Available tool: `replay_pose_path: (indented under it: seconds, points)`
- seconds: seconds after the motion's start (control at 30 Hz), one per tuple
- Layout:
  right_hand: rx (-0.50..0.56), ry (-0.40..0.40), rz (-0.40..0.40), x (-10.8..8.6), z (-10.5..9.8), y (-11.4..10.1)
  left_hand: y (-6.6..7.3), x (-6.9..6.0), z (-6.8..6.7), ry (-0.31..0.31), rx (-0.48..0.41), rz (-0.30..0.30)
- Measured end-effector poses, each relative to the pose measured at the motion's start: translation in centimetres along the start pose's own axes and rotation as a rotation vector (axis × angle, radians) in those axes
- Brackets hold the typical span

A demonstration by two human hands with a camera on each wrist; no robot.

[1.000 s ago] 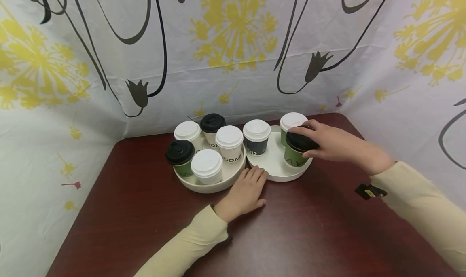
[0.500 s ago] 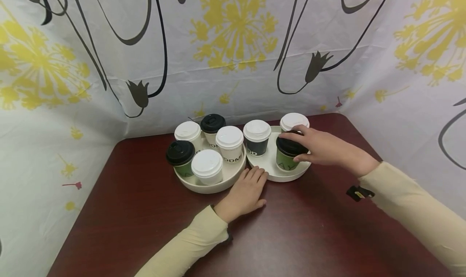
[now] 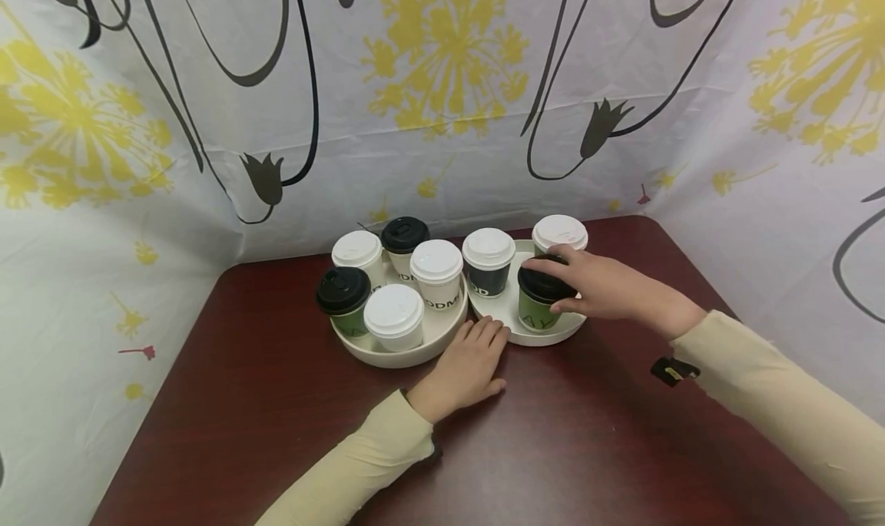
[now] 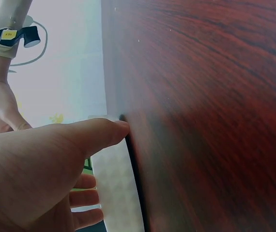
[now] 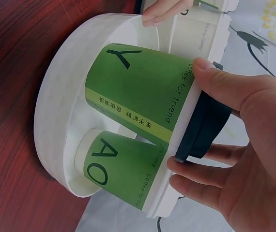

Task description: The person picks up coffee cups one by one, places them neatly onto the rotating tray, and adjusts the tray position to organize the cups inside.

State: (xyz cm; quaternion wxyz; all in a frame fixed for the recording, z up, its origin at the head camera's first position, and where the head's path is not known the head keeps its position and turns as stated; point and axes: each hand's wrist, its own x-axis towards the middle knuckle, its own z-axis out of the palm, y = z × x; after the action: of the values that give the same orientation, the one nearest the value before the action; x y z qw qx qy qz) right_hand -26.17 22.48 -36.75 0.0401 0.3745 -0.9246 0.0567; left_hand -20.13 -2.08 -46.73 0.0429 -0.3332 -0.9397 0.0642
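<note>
My right hand (image 3: 604,288) grips the black lid of a green paper coffee cup (image 3: 535,311) from above, thumb on one side and fingers on the other. The cup is over the right white round tray (image 3: 546,339); in the right wrist view it looks slightly tilted, and whether its base touches the tray I cannot tell. Behind it is a second green paper cup (image 5: 123,169) with a white lid. A dark paper cup (image 3: 487,280) with a white lid stands at the tray's left. My left hand (image 3: 463,371) rests its extended fingers on that tray's front-left rim.
Directly left, touching or nearly touching, stands another white round tray (image 3: 387,359) holding several lidded paper cups, among them a green cup (image 3: 353,320) with a black lid. Both trays sit near the back of the dark red table (image 3: 276,403), before a patterned cloth (image 3: 442,180).
My right hand has moved the black-lidded green cup leftward and toward the front of the right tray, away from the white-lidded cup behind. The left hand has stayed in place.
</note>
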Motion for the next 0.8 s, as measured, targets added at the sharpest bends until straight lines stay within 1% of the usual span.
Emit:
replay_pose_path:
  seconds: [0.47, 0.8]
  points:
    - [-0.004, -0.027, 0.018, 0.16, 0.47, -0.14, 0.00, -0.04, -0.10, 0.013, 0.007, 0.006]
    - [-0.010, -0.020, 0.023, 0.18, 0.53, -0.39, -0.04, 0.00, 0.10, 0.025, 0.005, 0.008]
